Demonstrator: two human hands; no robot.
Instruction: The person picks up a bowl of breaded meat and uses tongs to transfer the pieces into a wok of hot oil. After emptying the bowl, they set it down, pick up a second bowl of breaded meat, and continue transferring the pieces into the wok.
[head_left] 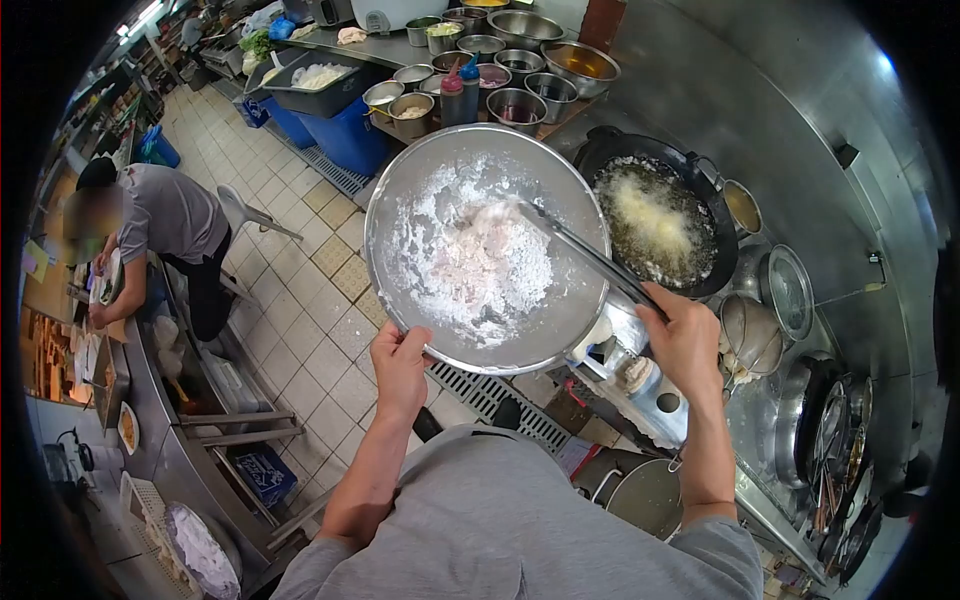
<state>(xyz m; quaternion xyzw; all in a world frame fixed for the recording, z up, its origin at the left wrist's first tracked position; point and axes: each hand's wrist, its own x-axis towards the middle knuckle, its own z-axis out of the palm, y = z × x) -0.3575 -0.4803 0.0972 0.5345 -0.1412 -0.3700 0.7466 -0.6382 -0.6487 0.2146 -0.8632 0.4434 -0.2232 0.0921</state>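
Note:
My left hand point(401, 372) grips the near rim of a wide metal bowl point(395, 270), thumb over the edge. White powder point(430, 275) is spread inside, with a pale pinkish floured piece point(490, 235) in the middle. My right hand point(682, 338) is closed around long metal tongs point(590, 257), whose tips touch the floured piece. Just right of the bowl, a black wok point(715, 240) holds bubbling oil with a pale yellow frying mass point(650, 213) in it.
Metal containers point(517, 106) and squeeze bottles point(460, 90) crowd the counter ahead. A strainer point(752, 333) and several pans lie right of the wok. To the left, a co-worker point(175, 215) bends over another counter, near a stool point(240, 210). A blue bin point(345, 138) stands on the tiled floor.

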